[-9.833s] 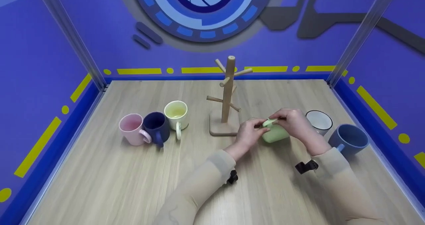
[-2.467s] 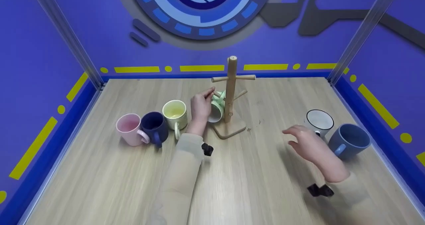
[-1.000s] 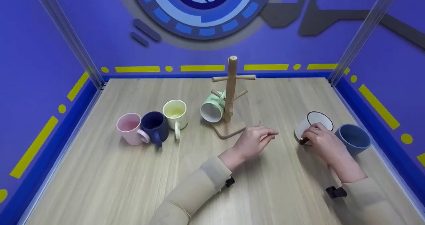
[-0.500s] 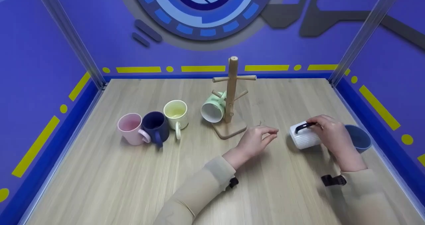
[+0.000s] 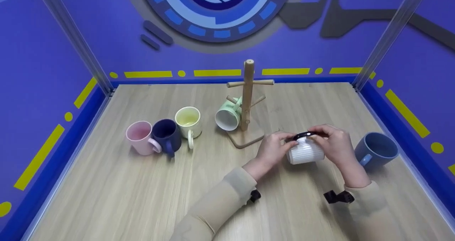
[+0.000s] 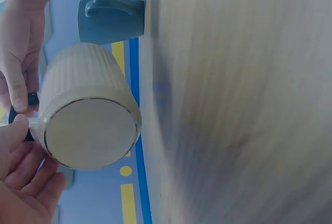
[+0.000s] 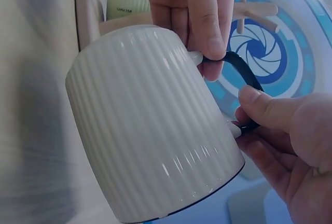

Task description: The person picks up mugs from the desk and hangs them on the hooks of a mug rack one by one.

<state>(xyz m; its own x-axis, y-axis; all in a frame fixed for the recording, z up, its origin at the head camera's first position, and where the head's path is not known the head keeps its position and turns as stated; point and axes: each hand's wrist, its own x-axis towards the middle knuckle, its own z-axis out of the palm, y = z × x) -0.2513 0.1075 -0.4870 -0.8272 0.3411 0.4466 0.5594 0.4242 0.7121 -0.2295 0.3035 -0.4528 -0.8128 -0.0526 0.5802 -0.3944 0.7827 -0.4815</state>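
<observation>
A white ribbed mug [image 5: 306,154] with a black handle [image 7: 245,73] lies sideways in the air over the table, handle uppermost. My left hand [image 5: 269,150] pinches the handle at the end near the mug's base. At the rim end, my right hand [image 5: 335,145] pinches the same handle between thumb and fingers. The mug's flat base [image 6: 91,133] faces the left wrist camera. Left of the hands stands a wooden mug tree [image 5: 247,95], with a light green mug [image 5: 227,118] hanging by its handle on a lower left peg.
To the right stands a blue-grey mug [image 5: 376,150], upright near the table's edge. Pink [image 5: 141,141], navy [image 5: 166,138] and pale yellow [image 5: 188,123] mugs stand in a row at left. Blue-purple panels [image 5: 89,27] wall in the wooden table [image 5: 142,198].
The green mug went from both hands onto the tree, which has turned. My right hand lifted the white mug, tipped it sideways and brought it left; my left hand now grips its handle too.
</observation>
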